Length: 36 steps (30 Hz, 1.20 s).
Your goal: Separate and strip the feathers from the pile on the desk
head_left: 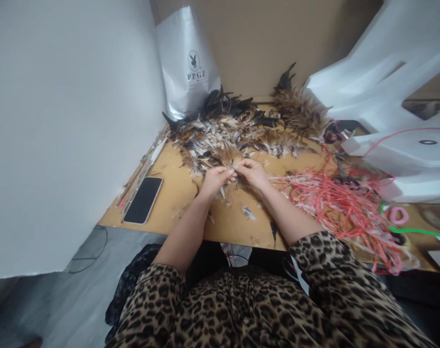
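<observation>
Head view shows a small tuft of brown feathers (227, 155) at the fingertips, just in front of the feather pile (208, 135). The tuft lies on the far side of the fingers, its long axis pointing away from the body, with the tips spread like a fan toward the pile. The left hand (219, 178) and the right hand (253, 173) meet at its near end, and neither seems clearly nearer. Thumb and fingers of both are pressed together, pinching the base, as it appears; the exact grip is too small to tell. Further out on the table (183, 212), a phone (143, 200) lies to the left, and tangled red strips (332, 203) lie beside the right forearm.
</observation>
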### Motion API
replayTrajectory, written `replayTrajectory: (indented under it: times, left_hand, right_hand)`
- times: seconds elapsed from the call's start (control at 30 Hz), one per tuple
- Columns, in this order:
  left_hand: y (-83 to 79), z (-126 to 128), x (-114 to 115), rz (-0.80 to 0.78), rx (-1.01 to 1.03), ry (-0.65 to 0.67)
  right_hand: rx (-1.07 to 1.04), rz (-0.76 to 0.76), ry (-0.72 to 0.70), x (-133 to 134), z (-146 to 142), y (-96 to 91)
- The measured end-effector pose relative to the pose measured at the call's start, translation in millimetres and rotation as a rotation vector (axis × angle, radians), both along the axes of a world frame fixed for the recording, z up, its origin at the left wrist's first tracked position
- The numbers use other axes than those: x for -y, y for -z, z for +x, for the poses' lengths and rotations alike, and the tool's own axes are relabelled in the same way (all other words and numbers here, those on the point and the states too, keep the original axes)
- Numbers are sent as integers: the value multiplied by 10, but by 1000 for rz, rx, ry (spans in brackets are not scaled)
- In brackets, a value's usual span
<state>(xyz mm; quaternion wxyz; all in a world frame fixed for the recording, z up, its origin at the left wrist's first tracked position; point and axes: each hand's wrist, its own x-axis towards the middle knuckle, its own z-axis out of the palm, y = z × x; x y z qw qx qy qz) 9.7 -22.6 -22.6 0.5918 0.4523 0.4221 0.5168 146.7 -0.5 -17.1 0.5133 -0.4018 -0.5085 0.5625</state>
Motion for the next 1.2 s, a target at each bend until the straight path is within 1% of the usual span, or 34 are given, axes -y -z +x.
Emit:
replayTrajectory:
  times: [0.13,0.27,0.37,0.43,0.53,0.63,0.73,0.83,1.07,1.13,1.2]
  left_hand:
    - [-7,2,3,53,-69,-31]
    - [-44,-11,6,-10,-20,-57]
    - [-47,-43,-17,-66,84,-120]
    - [-38,-65,-38,-80,138,-164]
    - [-25,-87,-62,-96,164,-196]
    - [-15,-96,-71,-109,166,-210]
    - [2,-105,-80,-96,199,-227]
    - [22,-113,-91,-90,226,-224]
    - [22,-109,-92,-87,241,-225]
    - [12,-118,-89,-90,245,-221]
    - [4,-135,-90,-94,249,-218]
  right_hand:
    - [7,26,1,11,-16,-3]
    - [1,-2,-13,-16,13,-25]
    - [37,-16,89,-82,77,-6]
    - [95,12,162,-140,126,37]
    - [221,117,199,-210,176,119]
    - [412,253,214,-230,187,170]
    - [609,411,223,-196,172,163]
    - [774,527,183,-130,144,117]
    - [1144,677,124,-55,78,58]
    - [1182,702,116,-65,86,57]
    - [1171,728,117,-78,107,55]
